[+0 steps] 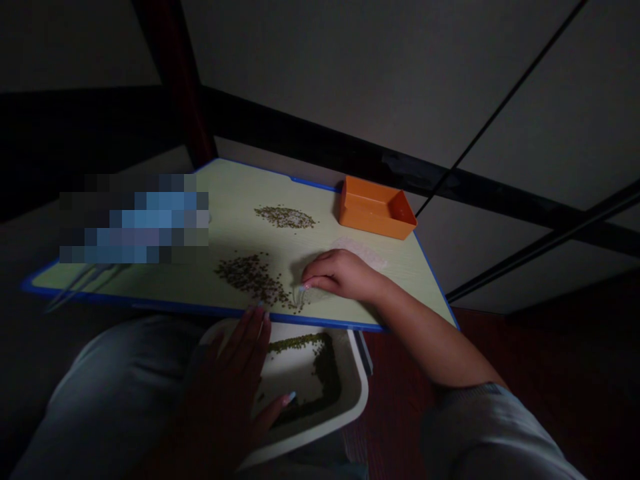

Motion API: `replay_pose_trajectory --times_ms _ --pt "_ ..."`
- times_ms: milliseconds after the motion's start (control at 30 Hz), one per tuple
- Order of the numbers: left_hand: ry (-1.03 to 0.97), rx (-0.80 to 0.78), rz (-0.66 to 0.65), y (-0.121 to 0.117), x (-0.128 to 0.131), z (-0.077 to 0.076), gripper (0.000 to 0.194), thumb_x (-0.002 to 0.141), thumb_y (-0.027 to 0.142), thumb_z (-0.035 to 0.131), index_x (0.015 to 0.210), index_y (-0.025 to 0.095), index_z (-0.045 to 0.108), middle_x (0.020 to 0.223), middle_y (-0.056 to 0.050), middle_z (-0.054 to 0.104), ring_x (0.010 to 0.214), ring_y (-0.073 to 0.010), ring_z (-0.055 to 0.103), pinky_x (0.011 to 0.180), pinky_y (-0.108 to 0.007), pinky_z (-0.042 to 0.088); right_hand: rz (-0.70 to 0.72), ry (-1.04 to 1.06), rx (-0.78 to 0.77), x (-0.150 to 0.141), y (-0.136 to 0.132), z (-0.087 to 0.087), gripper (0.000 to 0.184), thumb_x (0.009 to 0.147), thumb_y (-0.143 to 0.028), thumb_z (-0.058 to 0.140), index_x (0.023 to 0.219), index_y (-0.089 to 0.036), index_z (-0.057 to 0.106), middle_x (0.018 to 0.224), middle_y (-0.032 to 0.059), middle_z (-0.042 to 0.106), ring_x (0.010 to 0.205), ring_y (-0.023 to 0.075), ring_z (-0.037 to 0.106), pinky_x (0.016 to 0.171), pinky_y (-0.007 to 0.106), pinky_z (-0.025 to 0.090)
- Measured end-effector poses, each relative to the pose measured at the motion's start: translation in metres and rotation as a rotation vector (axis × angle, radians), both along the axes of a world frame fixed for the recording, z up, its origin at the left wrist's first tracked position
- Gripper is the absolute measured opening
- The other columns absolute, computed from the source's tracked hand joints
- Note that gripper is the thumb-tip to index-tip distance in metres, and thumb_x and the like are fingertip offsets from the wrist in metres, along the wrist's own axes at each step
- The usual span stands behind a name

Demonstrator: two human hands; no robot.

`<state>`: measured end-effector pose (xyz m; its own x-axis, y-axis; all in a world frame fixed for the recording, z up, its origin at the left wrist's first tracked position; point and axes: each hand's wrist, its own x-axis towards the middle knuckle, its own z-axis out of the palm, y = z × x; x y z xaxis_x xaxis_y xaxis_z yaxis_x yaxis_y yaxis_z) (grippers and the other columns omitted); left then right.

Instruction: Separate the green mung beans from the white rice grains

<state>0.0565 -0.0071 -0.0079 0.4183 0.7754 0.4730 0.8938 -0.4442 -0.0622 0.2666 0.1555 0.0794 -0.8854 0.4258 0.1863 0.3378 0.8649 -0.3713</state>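
Observation:
My right hand (pixel 340 275) reaches over the pale yellow board (pixel 320 190) with a blue rim. Its thumb and fingers are pinched low at the right end of a dark pile of small beans or grains (pixel 253 275); what lies between the fingertips is too small to make out. My left hand (pixel 240 373) is open, fingers stretched out to the board's near edge and thumb spread. It hovers over a white basin (pixel 363 387) with green grains (pixel 327 373) along its inner edges. Part of the basin is hidden behind this hand.
An orange box (pixel 377 223) stands at the board's far right corner. Smaller piles lie on the board: greenish grains (pixel 285 217) and whitish grains (pixel 363 252). A blurred-out blue thing (pixel 145 223) and thin prongs (pixel 75 287) are at the left. Pale panels rise behind.

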Motion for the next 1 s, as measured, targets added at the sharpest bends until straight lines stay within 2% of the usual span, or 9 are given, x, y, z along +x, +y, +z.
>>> replay_pose_trajectory --times_ms 300,533,800,1000 --pt "0.004 -0.001 0.011 0.0 0.001 0.002 0.094 0.072 0.062 0.049 0.143 0.007 0.018 0.147 -0.02 0.038 0.133 -0.0331 0.041 0.1 -0.046 0.038 -0.116 -0.103 0.013 0.01 0.001 0.011 0.026 0.091 -0.036 0.051 0.083 -0.017 0.067 0.078 0.0027 0.067 0.072 0.0119 0.057 0.065 0.024 0.032" --pt "-0.019 0.0 -0.004 0.0 0.0 -0.001 0.095 0.071 0.061 0.051 0.142 0.007 0.018 0.147 -0.021 0.037 0.134 -0.034 0.038 0.1 -0.047 0.038 -0.076 -0.121 -0.114 0.007 -0.003 0.014 0.021 0.089 -0.032 0.055 0.081 -0.016 0.067 0.073 0.0006 0.064 0.067 0.0095 0.054 0.063 0.024 0.028" --pt "-0.03 0.0 0.007 -0.001 0.0 0.0 0.095 0.071 0.063 0.05 0.142 0.008 0.019 0.147 -0.021 0.038 0.134 -0.0332 0.039 0.101 -0.046 0.037 -0.094 -0.127 -0.146 0.005 -0.007 0.013 0.02 0.087 -0.033 0.058 0.079 -0.017 0.067 0.07 -0.002 0.062 0.062 0.0077 0.048 0.06 0.024 0.025" --pt "-0.015 -0.028 0.005 -0.001 0.0 0.001 0.095 0.072 0.064 0.047 0.143 0.009 0.016 0.147 -0.02 0.038 0.133 -0.0328 0.041 0.101 -0.047 0.037 -0.141 -0.141 -0.115 0.005 -0.008 0.014 0.019 0.087 -0.031 0.057 0.076 -0.017 0.064 0.064 -0.0034 0.056 0.057 0.0073 0.041 0.058 0.024 0.022"
